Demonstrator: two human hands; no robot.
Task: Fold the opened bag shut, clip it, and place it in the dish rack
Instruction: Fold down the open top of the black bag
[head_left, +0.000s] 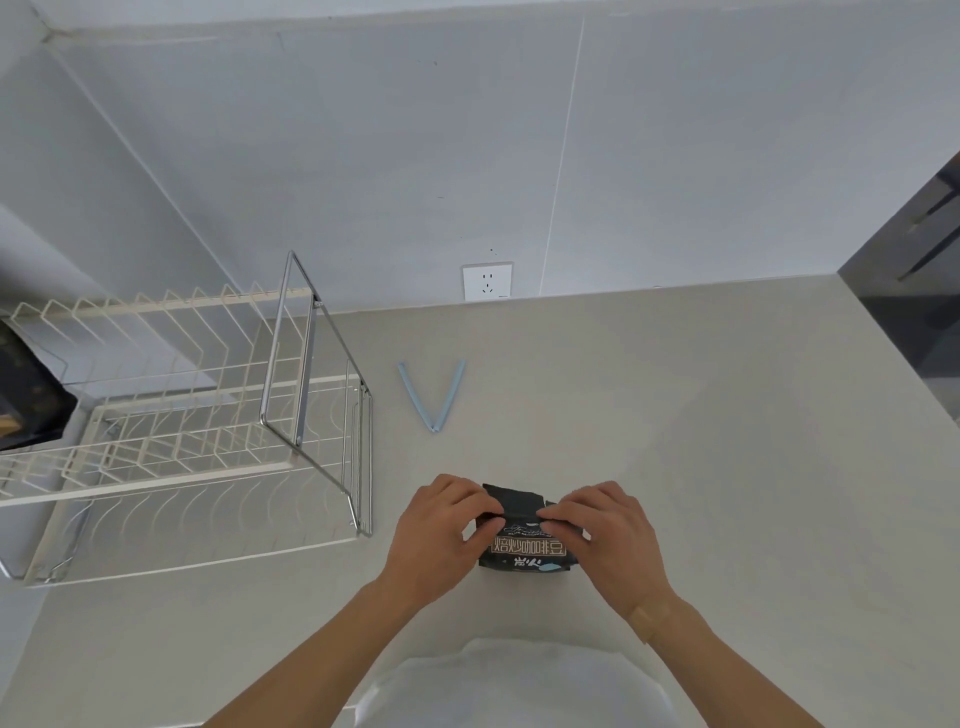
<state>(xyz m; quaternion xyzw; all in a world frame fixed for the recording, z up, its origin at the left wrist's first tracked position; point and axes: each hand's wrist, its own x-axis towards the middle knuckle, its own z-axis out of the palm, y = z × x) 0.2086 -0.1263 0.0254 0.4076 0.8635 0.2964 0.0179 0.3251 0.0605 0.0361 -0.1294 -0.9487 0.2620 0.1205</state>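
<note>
Left hand (441, 530) and right hand (605, 535) pinch the bag (524, 540)'s soft, crease-prone top; it probably holds folds if gripped there, clip (432, 397) beyond it.

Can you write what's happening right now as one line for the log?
step: folding top | left hand: pinching black bag | right hand: pinching bag | blue clip: open, untouched on counter | dish rack: left

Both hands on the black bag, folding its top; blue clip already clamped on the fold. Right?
Not quite. In the head view both the left hand and right hand are on the black bag, but the blue clip lies open in a V on the counter, apart from the bag.
</note>
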